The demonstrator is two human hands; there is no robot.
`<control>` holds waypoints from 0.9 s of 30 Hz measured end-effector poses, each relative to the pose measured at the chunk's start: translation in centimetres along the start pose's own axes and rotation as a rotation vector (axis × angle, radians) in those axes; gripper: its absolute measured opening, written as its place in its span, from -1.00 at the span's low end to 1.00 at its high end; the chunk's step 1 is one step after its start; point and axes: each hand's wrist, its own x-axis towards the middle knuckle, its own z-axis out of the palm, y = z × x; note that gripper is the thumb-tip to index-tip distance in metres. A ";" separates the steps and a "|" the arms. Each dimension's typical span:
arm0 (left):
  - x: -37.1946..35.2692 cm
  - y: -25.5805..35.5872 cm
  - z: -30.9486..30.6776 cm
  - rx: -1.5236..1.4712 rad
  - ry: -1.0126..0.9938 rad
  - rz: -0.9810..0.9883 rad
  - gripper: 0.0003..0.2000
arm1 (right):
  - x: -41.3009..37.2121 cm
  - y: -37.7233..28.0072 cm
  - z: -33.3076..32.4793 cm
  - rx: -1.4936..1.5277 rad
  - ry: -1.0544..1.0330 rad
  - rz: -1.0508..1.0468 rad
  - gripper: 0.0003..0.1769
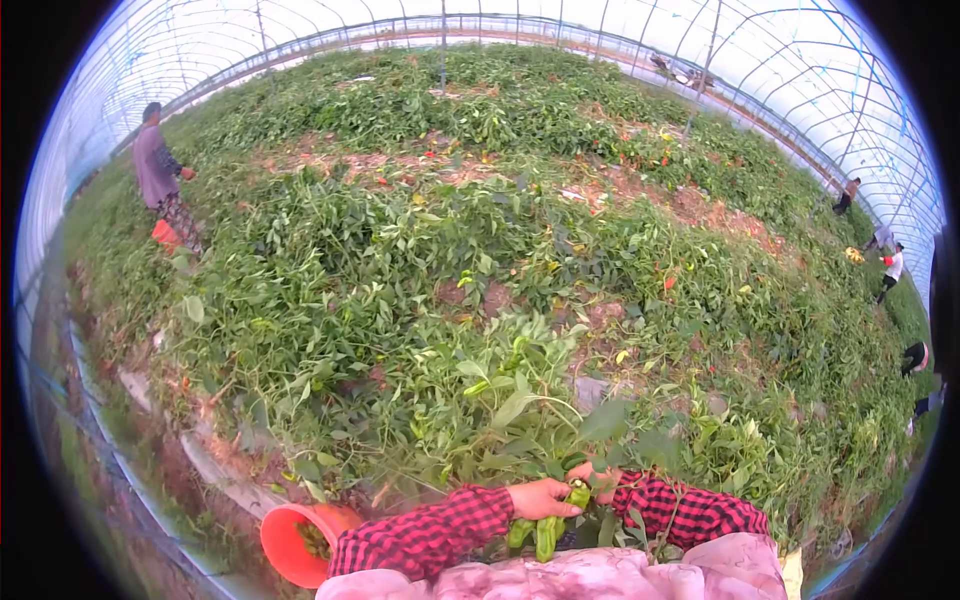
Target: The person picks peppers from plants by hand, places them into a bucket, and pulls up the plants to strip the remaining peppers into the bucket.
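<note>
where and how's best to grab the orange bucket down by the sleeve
Probably by the outer left rim of the orange bucket, coming from above and the left. That edge of its round, open mouth is exposed, while the checked left sleeve overlaps its right side. No handle can be made out.

Greenhouse or polytunnel, planted with peppers. Curved ribs and pale, translucent covering point(200, 45) arch over the top of the frame and down both sides. Dense rows of leafy green plants point(330, 260) fill the middle; strips of bare brown soil point(720, 215) between them, upper centre to right. Red peppers point(669, 284) dotted among foliage. Orange bucket point(312, 545), lower left, green produce inside. Other people point(160, 165) among the plants, upper left and far right.
</note>
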 end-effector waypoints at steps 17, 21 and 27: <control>0.4 -3.3 -0.2 -0.209 0.038 0.112 -0.63 | 2.5 3.9 0.5 1.615 -0.142 0.695 -0.53; 0.1 -5.8 0.3 -0.378 0.030 0.133 -0.65 | 6.5 -7.1 -3.6 0.552 0.220 0.760 -0.54; -0.7 -4.9 0.3 -0.521 0.109 0.079 -0.63 | 5.5 -2.9 0.5 1.140 0.473 0.773 -0.50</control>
